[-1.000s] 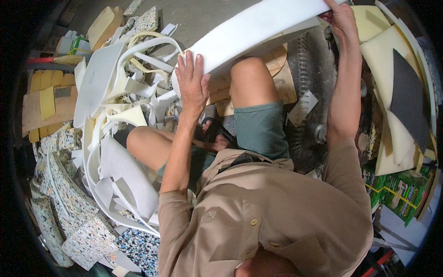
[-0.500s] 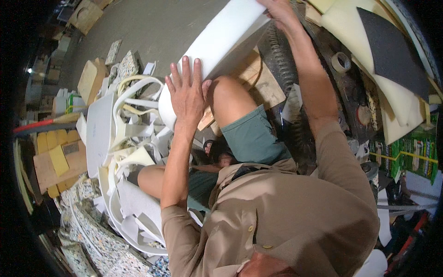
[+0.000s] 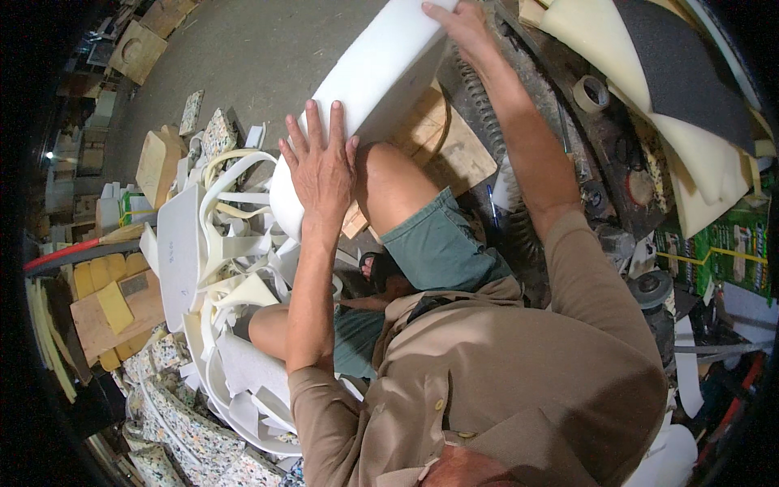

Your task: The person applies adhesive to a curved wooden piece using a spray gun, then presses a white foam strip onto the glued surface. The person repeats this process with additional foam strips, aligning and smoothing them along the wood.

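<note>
A thick white foam slab stands on its edge in front of me, slanting from my left knee up to the far right. My left hand lies flat on its near end, fingers spread. At the far end my right hand grips the slab's corner, thumb on the top edge and the other fingers partly hidden behind. Below the slab, beside my knee, lies a wooden board with a curved dark line on it.
White foam offcuts fill a large pale bin at my left. Speckled foam pieces lie nearer. On the right are a tape roll, a pen, cream and black foam sheets and green packages.
The slab and both hands have shifted a little to the left in view. My right hand's thumb now shows along the slab's top edge. My left hand stays flat on the foam.
</note>
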{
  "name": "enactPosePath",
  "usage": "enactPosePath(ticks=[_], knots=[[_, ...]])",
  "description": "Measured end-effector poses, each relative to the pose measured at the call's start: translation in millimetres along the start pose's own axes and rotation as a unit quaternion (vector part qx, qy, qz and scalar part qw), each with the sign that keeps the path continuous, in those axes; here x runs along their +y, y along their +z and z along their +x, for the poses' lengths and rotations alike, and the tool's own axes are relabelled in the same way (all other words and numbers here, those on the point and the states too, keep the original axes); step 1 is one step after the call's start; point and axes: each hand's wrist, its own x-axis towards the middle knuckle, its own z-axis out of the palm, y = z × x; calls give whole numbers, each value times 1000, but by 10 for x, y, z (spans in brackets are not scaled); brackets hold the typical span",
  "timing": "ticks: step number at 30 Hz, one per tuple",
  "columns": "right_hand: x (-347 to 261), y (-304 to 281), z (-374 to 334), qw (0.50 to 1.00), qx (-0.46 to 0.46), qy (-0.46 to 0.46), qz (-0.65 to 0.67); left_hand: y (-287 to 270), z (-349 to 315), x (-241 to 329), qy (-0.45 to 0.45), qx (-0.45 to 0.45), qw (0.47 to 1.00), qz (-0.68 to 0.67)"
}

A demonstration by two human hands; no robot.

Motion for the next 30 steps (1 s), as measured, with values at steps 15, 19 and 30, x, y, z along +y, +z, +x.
enactPosePath(ticks=[15, 19, 30], knots=[[132, 146, -302, 992, 92, 43, -72, 103, 73, -57, 21, -11, 998, -54], [540, -319, -531, 976, 156, 99, -112, 104, 204, -106, 10, -42, 995, -88], [2743, -3005, -1431, 653, -99, 471, -585, 123, 716, -194, -127, -16, 958, -256]])
